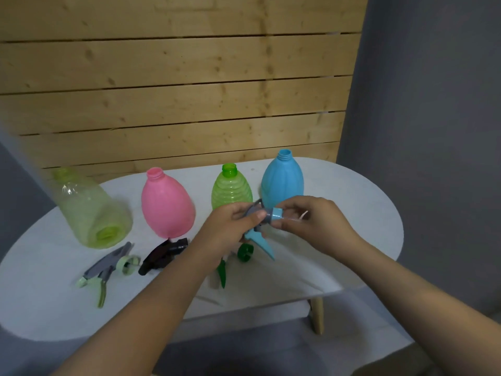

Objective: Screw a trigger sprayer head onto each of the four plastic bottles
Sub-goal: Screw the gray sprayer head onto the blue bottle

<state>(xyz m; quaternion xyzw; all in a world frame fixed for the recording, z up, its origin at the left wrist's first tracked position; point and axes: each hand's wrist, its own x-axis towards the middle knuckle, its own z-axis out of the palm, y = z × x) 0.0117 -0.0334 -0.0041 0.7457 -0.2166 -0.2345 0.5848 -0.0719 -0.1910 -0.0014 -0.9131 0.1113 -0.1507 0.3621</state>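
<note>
step: prepping blue sprayer head (261, 221) for mounting | left hand (230, 229) closed round body, steadying | right hand (311, 221) pinching collar end, likely to align | held above table (352, 240) middle, near blue bottle (282, 180) at back edge | all four bottles uncapped

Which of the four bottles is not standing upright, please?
The pale yellow-green bottle at far left; it leans, while the pink, green and blue ones stand upright.

green sprayer head (245, 252) | mostly hidden (behind left hand (227, 229))
</note>
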